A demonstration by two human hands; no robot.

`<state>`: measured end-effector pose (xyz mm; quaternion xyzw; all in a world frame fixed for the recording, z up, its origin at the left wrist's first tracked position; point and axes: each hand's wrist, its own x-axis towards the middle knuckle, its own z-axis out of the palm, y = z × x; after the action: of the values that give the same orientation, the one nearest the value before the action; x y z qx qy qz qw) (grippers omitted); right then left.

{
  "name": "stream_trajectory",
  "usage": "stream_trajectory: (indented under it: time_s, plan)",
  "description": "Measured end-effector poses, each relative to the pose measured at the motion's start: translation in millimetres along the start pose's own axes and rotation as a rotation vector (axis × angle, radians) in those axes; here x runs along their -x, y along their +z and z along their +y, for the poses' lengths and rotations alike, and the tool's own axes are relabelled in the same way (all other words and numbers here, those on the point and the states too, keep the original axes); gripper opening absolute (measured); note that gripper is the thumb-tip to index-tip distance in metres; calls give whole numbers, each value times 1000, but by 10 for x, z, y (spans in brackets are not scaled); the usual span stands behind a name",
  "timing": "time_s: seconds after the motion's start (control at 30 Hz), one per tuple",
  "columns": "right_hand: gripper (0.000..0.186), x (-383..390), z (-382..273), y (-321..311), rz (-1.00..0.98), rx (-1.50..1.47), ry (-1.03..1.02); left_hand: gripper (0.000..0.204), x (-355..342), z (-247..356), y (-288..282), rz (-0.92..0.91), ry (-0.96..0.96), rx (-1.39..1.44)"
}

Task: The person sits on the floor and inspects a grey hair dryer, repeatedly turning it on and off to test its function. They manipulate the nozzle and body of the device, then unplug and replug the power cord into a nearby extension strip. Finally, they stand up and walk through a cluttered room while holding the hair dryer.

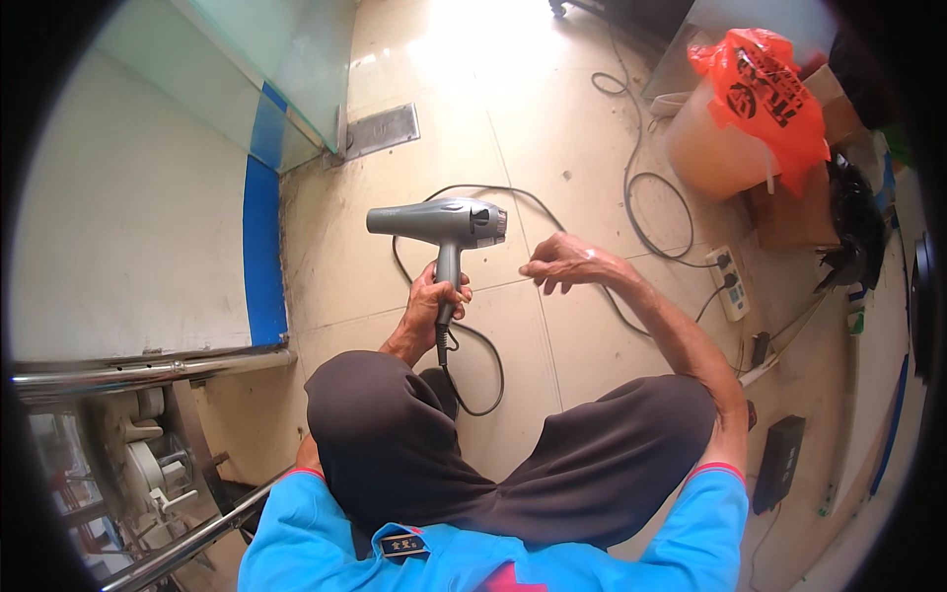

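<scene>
A grey hair dryer [434, 221] is held up above the tiled floor, its nozzle pointing left and its vented back end to the right. My left hand [431, 301] is wrapped round its handle. From the handle's lower end a dark cord [501, 370] loops down and then runs off to the right behind my right arm. To the right of the dryer, my right hand [564, 262] hangs in the air with bent fingers, apart from the dryer. Nothing shows in that hand, and its fingers stand somewhat apart.
A white power strip [729, 283] with plugs lies on the right, with a grey cable [631, 187] winding from it. Behind stand a whitish bucket [715, 148] and a red plastic bag [764, 94]. A black box [779, 464] lies lower right. Left is a white panel [128, 227] with a metal rail [148, 373].
</scene>
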<state>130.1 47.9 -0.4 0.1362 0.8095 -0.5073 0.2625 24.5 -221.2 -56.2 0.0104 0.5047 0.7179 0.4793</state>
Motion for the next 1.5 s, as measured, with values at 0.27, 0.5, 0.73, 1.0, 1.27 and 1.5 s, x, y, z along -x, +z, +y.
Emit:
stream_trajectory:
  time_s: [0.27,0.5,0.73,1.0,1.27,1.5]
  plan:
    - [75,-195,165,-79,332,324,12,46,166,-67,-159,30,-95,32]
    - [79,-289,400,-14,199,260,-39,45,145,-150,-159,50,-148,-78]
    - [54,-48,861,-163,345,288,80,40,-47,-224,-505,93,1,-121]
    - [27,1075,2118,-95,1142,-587,223,41,-337,-240,-851,108,110,-252]
    - [35,2199,3443,-672,1460,-380,705,43,-568,-428,-756,128,114,-274]
    - [52,1974,4009,-1197,1309,19,910,44,-686,-605,-776,104,150,-317]
